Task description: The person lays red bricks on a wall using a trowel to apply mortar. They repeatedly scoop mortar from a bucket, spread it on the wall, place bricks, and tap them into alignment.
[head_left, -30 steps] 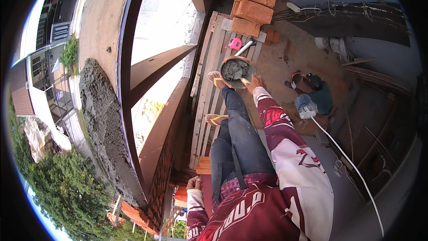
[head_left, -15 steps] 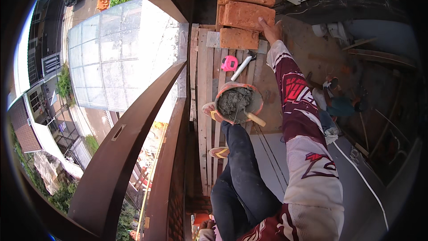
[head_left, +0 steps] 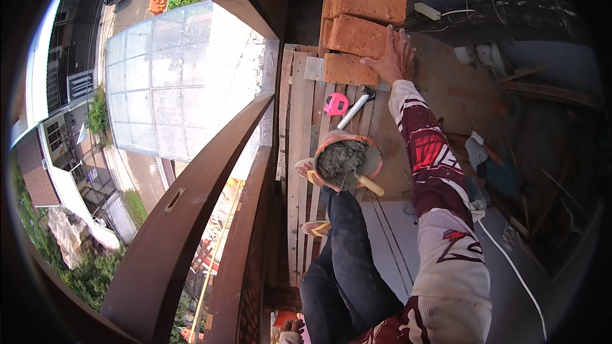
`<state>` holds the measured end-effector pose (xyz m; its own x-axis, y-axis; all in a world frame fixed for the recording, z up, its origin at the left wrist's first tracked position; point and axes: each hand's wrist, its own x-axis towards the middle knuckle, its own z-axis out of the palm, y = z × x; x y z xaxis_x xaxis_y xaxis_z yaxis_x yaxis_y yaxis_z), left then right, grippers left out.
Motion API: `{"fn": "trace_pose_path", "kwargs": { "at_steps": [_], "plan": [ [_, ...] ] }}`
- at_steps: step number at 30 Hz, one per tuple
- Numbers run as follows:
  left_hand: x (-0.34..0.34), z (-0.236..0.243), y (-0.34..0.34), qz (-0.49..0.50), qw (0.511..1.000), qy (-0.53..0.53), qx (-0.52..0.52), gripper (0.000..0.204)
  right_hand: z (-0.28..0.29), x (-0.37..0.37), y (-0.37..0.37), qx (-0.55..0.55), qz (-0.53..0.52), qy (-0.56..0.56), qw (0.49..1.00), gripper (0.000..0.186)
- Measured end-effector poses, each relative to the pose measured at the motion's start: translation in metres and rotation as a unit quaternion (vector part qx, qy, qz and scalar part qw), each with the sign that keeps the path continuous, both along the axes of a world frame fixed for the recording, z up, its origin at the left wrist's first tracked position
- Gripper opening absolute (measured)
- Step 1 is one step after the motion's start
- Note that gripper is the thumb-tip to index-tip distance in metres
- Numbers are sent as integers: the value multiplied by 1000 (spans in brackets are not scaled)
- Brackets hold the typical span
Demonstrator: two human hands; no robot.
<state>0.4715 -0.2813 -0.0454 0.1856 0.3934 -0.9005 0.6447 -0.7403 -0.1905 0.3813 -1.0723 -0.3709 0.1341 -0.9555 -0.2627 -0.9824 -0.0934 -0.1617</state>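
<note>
Middle brick (head_left: 357, 35): in the head view, lying at top centre between the far brick (head_left: 371, 1) and the near brick (head_left: 352, 70), at the far end of the planks (head_left: 299, 172); right end partly under the right hand (head_left: 396, 55).
Right hand: fingers spread, not clenched; laid at the right end of the middle brick, thumb pointing left by the top of the near brick; not wrapped around anything.
Left hand (head_left: 293, 325): low at the picture's lower edge, partly cut off; cannot tell whether grasping or released.
Brick handling: probably weighty for one hand, stiff, rough-faced and little given to slipping; corners likely to chip if knocked.
Brick hold: long sides crowded by neighbours, so easiest first purchase probably at the exposed right end, then a span across the width.
Planks' edges: lower floor (head_left: 440, 99) beyond the right side, with a blurred person (head_left: 500, 172) down there, so a bad side for a drop; brown timber frame (head_left: 172, 210) on the left.
Room by the bowl: more open above the stack; nearer the body, pink tape measure (head_left: 336, 103), white-handled hammer (head_left: 352, 113), mortar bowl (head_left: 371, 160) and trowel (head_left: 370, 185) to clear.
</note>
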Motion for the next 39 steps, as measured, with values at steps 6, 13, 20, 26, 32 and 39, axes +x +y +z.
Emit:
{"fn": "trace_pose_path", "kwargs": {
  "at_steps": [6, 13, 20, 26, 32, 39],
  "plan": [
    [6, -16, -3, -7, 1000, -6, -13, 21, 6, -18, -45, 30, 214, 75, 973, 118],
    [-6, 0, -17, -13, 997, -79, -8, 22, 42, 36, -18, 105, 101, 72, 987, 122],
    [8, 39, -6, -41, 983, -159, -80, 25, 90, 30, 88, 281, -68, -192, 938, 105],
    [-32, 75, 47, -34, 974, -219, -56, 29, 259, 41, 189, 521, 47, -392, 757, 86],
    [-89, 59, 115, -7, 976, -215, -40, 30, 477, 80, 261, 558, 283, -359, 693, 92],
    [-187, 23, 75, 213, 945, -249, 5, 31, 641, 229, 370, 341, 718, -251, 552, 92]
  ]
}}
